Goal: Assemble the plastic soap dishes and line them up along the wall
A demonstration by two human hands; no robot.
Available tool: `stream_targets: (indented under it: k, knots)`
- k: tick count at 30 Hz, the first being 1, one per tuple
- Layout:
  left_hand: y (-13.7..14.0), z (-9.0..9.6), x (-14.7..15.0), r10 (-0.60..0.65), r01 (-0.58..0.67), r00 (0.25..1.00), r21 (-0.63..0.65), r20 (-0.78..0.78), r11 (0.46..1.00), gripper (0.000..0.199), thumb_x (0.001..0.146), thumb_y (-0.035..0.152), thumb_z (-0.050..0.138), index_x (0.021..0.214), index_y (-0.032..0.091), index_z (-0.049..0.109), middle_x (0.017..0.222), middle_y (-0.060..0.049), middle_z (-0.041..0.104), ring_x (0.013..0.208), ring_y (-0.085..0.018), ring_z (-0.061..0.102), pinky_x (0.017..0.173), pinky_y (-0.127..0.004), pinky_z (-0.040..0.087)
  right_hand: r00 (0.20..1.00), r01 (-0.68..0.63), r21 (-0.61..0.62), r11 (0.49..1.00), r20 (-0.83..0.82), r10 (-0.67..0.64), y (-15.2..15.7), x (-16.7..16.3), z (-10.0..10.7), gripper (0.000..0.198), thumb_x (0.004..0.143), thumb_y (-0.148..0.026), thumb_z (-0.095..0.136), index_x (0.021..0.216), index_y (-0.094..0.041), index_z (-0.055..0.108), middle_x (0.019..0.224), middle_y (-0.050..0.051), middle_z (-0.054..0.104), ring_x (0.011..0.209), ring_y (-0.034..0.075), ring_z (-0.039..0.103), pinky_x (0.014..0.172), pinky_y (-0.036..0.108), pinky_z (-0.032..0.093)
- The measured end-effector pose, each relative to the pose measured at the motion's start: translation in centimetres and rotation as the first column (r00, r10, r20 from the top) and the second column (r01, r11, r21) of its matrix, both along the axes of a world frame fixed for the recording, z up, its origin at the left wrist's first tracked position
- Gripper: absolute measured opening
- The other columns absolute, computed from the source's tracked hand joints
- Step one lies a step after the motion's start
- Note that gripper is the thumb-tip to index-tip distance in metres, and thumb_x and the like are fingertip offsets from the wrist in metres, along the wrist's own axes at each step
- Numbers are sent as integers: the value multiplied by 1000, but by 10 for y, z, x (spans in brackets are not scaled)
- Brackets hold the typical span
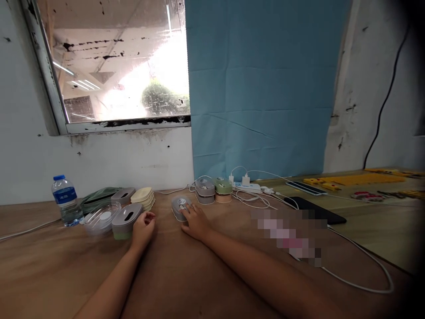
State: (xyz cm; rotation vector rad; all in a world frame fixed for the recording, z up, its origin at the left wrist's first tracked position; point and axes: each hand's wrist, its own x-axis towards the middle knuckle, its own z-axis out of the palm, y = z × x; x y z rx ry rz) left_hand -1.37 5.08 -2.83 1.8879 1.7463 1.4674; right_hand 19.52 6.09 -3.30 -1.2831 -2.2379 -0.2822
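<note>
My right hand (196, 223) lies with spread fingers over the front right of a small grey lidded box (179, 204), which has a round white label on its lid. Its fingertips touch the lid; the thumb points toward the box's front. My left hand (142, 229) hovers or rests by the table, fingers curled in loosely with nothing visible in them. Just left of it stands a box with a grey slotted lid and green base (123, 231). Behind that hand is a stack of cream-coloured pieces (142, 198).
A clear plastic container (96, 223), another grey lid (122, 196), a green pouch (98, 199) and a water bottle (65, 201) stand left. Stacked boxes (205, 191) (223, 189), a power strip (247, 187) with white cables and a black tablet-like slab (315, 212) are right.
</note>
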Motion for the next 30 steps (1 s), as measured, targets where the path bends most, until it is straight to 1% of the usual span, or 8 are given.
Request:
stream_targets:
  k: [5, 8, 12, 15, 17, 20, 24, 30]
  knots:
    - [2, -1, -2, 13, -12, 999, 22, -46, 1000, 16, 67, 24, 43, 76, 17, 53, 74, -2, 59, 61, -14, 54, 61, -26, 43, 992, 120, -64, 991, -22, -122, 31, -18, -2, 64, 67, -35, 55, 125, -13, 38, 133, 17, 31, 119, 33, 28, 94, 42, 25]
    - [-3, 5, -5, 73, -45, 972, 129, -224, 991, 14, 68, 23, 43, 76, 18, 53, 77, -3, 59, 71, -17, 55, 68, -29, 41, 982, 182, -100, 978, -29, -186, 47, -21, -3, 68, 67, -36, 54, 128, -11, 33, 133, 18, 30, 121, 35, 24, 95, 44, 21]
    - [-11, 16, -12, 286, -155, 837, 300, -467, 941, 16, 70, 22, 42, 80, 19, 55, 84, -5, 60, 85, -23, 51, 78, -35, 35, 975, 215, -129, 968, -33, -221, 58, -18, -5, 68, 69, -35, 51, 130, -13, 30, 135, 16, 28, 123, 34, 20, 95, 45, 19]
    - [-12, 18, -21, 431, -282, 743, 345, -511, 895, 21, 70, 23, 43, 86, 18, 55, 88, -6, 59, 90, -24, 49, 82, -37, 31, 975, 212, -136, 968, -37, -219, 59, -14, -5, 65, 70, -34, 50, 130, -16, 30, 135, 14, 29, 123, 33, 20, 95, 45, 19]
    - [-9, 16, -28, 484, -364, 704, 321, -520, 874, 24, 68, 24, 44, 89, 17, 54, 90, -8, 58, 92, -26, 48, 83, -37, 30, 977, 203, -137, 969, -43, -211, 58, -11, -4, 64, 71, -32, 49, 130, -17, 30, 135, 14, 30, 123, 33, 20, 95, 46, 19]
    - [-4, 11, -39, 487, -438, 695, 226, -529, 870, 26, 67, 27, 45, 89, 16, 52, 92, -10, 59, 92, -27, 49, 82, -37, 31, 983, 169, -134, 977, -52, -177, 55, -6, -2, 64, 71, -27, 49, 131, -16, 28, 135, 15, 29, 124, 33, 20, 96, 46, 19]
    - [-2, 9, -47, 436, -451, 724, 111, -535, 885, 26, 68, 32, 45, 89, 17, 50, 89, -9, 62, 91, -27, 52, 82, -38, 31, 998, 37, -109, 993, -45, -42, 42, -1, 4, 63, 67, -20, 51, 128, -19, 33, 135, 11, 31, 125, 28, 21, 99, 43, 19]
    - [-6, 12, -45, 388, -401, 756, 96, -528, 911, 22, 71, 28, 44, 91, 20, 49, 84, -6, 63, 85, -23, 56, 81, -36, 31, 983, -182, -76, 980, -34, 179, -11, 9, 10, 48, 64, -20, 54, 112, -16, 50, 122, 9, 47, 117, 24, 35, 99, 36, 25]
